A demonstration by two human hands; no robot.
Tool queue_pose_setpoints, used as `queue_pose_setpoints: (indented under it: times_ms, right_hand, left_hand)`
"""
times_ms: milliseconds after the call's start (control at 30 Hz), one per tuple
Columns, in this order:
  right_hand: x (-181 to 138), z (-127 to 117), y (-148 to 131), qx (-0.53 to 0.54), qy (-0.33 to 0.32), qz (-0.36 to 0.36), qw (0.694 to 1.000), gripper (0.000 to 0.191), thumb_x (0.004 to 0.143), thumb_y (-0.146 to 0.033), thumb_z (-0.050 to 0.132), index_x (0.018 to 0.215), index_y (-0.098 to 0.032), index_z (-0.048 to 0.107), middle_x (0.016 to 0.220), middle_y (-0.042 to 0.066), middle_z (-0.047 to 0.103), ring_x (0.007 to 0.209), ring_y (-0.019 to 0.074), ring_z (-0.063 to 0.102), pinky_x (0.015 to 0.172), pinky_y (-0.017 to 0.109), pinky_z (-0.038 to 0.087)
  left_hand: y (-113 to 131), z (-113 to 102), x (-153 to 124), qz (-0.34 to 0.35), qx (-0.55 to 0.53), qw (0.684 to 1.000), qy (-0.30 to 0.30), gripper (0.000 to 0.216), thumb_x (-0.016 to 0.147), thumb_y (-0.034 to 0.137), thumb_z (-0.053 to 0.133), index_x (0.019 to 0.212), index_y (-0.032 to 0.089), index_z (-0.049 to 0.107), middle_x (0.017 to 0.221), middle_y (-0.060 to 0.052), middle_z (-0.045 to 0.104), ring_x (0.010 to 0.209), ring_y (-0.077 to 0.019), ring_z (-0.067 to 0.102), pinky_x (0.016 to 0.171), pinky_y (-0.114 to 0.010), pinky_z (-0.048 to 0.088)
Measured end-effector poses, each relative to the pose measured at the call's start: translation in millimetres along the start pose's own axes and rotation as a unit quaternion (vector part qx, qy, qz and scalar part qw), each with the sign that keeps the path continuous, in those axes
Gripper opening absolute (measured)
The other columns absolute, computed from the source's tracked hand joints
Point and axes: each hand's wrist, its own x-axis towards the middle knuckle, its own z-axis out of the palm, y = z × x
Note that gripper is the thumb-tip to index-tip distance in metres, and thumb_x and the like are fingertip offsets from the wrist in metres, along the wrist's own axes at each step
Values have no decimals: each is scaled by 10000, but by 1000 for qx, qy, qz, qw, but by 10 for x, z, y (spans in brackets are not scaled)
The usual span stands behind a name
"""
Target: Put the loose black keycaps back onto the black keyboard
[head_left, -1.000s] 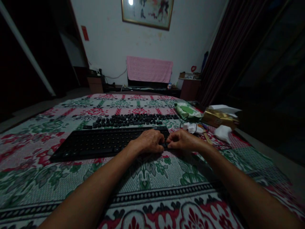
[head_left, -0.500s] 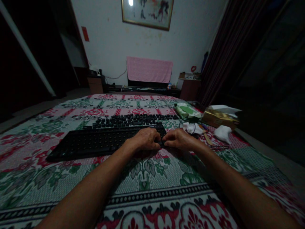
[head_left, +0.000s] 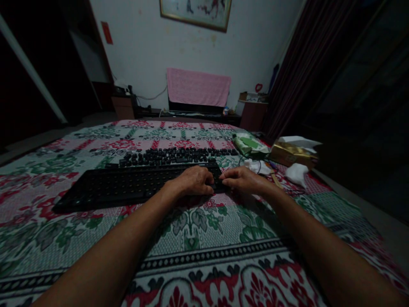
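Note:
A black keyboard (head_left: 115, 184) without most of its keycaps lies on the patterned bedcover, rows of small mounts showing. Across its right part rests my left hand (head_left: 194, 181), its fingers curled down against the keyboard. My right hand (head_left: 242, 179) is at the right end, thumb and fingertips pinched together; whatever is between them is too small and dark to make out. A narrow gap separates the two hands. Behind the keyboard spreads a long heap of loose black keycaps (head_left: 166, 156).
Right of the keyboard are a green wipes packet (head_left: 251, 145), a gold tissue box (head_left: 292, 154), crumpled white tissues (head_left: 296, 174) and a dark cable. A pink cloth (head_left: 198, 86) drapes a screen by the far wall. The floral bedcover (head_left: 198, 230) extends all around.
The view has tilted down a little, so the scene shifts up and left. My right hand has lifted slightly from the keyboard's near edge; the left stays on the keyboard.

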Motion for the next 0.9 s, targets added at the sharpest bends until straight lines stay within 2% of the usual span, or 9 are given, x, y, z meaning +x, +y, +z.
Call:
queue_pose_setpoints:
  times_ms: [167,333,467,633,800,900]
  right_hand:
    - [-31,-4,-64,-49,-41,-30,998,235,710,-285,479,863,-150,596,714,-3,597,591,85,492,541,192,369]
    - [-45,30,-144,-151,-13,-55,987,219,707,-246,474,851,-159,614,734,2,618,630,102,513,560,197,364]
    - [-34,35,-133,-207,0,-70,976,222,706,-227,472,860,-167,620,769,16,631,657,112,530,598,203,372]
    - [-35,54,-190,-315,2,-87,945,227,716,-212,449,851,-177,628,768,36,637,675,129,541,617,216,362]
    - [-45,118,-386,-418,3,-41,907,234,720,-163,406,753,-142,637,701,90,628,641,153,550,551,229,331]
    - [-43,150,-477,-435,-3,0,901,237,715,-145,399,728,-127,635,687,112,620,601,153,549,517,230,320]
  left_hand:
    - [2,6,-3,-2,-1,1000,1,317,654,414,497,895,240,609,807,1,609,750,-136,536,650,-212,357]
    - [16,-1,-2,-18,-5,1000,-10,316,654,405,500,897,234,610,811,-1,613,751,-132,538,647,-207,360]
    - [11,2,4,2,5,1000,0,297,660,411,488,868,240,614,803,3,614,719,-134,542,615,-213,360]
    - [12,2,4,-3,9,1000,-1,312,659,415,484,894,248,606,793,7,611,715,-133,539,604,-211,352]
    - [34,-13,3,-16,2,1000,-7,315,656,403,494,908,247,600,802,8,611,742,-133,535,630,-207,355]
    - [40,-18,2,-27,-9,1000,-13,310,649,385,508,911,243,598,797,11,612,757,-128,533,647,-198,357]
